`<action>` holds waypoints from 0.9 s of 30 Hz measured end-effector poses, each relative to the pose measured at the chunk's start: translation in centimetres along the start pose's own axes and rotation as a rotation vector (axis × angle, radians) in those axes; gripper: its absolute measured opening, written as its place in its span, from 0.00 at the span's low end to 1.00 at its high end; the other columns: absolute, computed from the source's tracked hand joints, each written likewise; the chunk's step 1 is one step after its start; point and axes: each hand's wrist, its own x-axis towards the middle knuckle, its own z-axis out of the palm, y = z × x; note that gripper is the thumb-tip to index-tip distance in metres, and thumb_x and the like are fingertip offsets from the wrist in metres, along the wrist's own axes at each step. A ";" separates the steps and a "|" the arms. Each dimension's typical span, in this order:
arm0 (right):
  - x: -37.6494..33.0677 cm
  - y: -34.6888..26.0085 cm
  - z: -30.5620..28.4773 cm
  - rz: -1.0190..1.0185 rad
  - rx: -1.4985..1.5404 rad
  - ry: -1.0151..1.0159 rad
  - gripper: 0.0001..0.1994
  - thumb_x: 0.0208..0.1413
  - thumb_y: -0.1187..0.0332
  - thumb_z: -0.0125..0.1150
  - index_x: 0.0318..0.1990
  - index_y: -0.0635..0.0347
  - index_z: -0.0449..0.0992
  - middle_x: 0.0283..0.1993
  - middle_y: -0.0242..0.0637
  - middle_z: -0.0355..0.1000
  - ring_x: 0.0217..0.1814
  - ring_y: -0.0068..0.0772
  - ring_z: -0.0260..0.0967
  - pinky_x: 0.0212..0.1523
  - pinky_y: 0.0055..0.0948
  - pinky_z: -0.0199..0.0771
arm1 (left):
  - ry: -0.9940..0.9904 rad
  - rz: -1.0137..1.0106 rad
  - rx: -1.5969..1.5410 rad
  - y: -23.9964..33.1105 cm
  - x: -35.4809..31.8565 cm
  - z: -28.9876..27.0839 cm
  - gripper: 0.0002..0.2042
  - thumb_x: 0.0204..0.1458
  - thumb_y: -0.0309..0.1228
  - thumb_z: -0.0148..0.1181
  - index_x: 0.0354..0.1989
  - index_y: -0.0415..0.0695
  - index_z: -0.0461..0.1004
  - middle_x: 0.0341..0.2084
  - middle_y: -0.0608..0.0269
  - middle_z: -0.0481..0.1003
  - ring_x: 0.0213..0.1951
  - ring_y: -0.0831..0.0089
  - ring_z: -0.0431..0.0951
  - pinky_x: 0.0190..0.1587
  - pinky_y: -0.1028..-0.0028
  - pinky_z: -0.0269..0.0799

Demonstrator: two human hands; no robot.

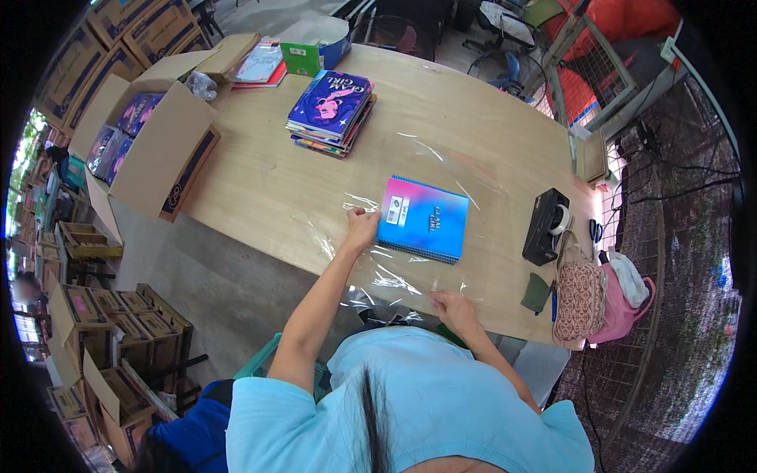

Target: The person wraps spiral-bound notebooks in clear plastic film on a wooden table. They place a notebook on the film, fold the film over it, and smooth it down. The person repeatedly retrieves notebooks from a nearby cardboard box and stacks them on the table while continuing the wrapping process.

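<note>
A spiral notebook [430,217] with a pink-to-blue cover lies on a sheet of clear plastic film [394,277]. The film spreads over the table around it and hangs past the near edge. At the notebook's left side, my left hand [363,227] is closed with its fingertips pinching the film. My right hand [455,310] pinches the film's near part at the table edge, below the notebook. Farther back stands a stack of notebooks [330,110], the top one dark purple with a pink figure.
On the right of the table [260,189] are a black tape dispenser [544,229], scissors [595,230], a patterned pouch [579,299] and a pink bag [627,303]. An open carton [162,150] of wrapped notebooks stands at the left, near a green box [303,57]. Cartons [102,315] fill the lower left.
</note>
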 end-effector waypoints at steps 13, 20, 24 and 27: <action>0.1 -0.1 -3.5 -0.003 -0.017 0.094 0.09 0.48 0.67 0.62 0.39 0.51 0.80 0.33 0.39 0.75 0.35 0.44 0.73 0.37 0.40 0.73 | -0.182 0.799 0.756 10.6 -17.1 1.2 0.23 0.46 0.36 0.62 0.52 0.43 0.69 0.59 0.48 0.59 0.56 0.50 0.63 0.60 0.53 0.56; -0.1 2.4 -9.9 0.036 -0.104 0.188 0.07 0.46 0.68 0.65 0.35 0.53 0.81 0.31 0.38 0.76 0.30 0.36 0.74 0.31 0.32 0.72 | -0.207 0.688 0.791 11.1 -13.3 -2.4 0.16 0.48 0.27 0.57 0.48 0.44 0.73 0.35 0.55 0.78 0.40 0.56 0.77 0.44 0.61 0.72; 2.6 4.9 -13.7 0.124 -0.112 0.203 0.07 0.45 0.68 0.66 0.33 0.58 0.81 0.28 0.40 0.76 0.26 0.32 0.73 0.30 0.28 0.71 | -0.173 0.822 0.822 12.8 -8.4 -5.8 0.14 0.43 0.20 0.55 0.40 0.46 0.78 0.25 0.57 0.78 0.31 0.59 0.79 0.34 0.63 0.75; 6.7 7.9 -14.6 0.113 0.162 0.204 0.07 0.46 0.70 0.66 0.31 0.65 0.81 0.23 0.37 0.76 0.22 0.24 0.71 0.26 0.24 0.69 | -0.509 0.428 0.524 12.8 -0.1 -8.6 0.12 0.39 0.17 0.58 0.33 0.41 0.80 0.23 0.58 0.80 0.27 0.69 0.81 0.33 0.69 0.75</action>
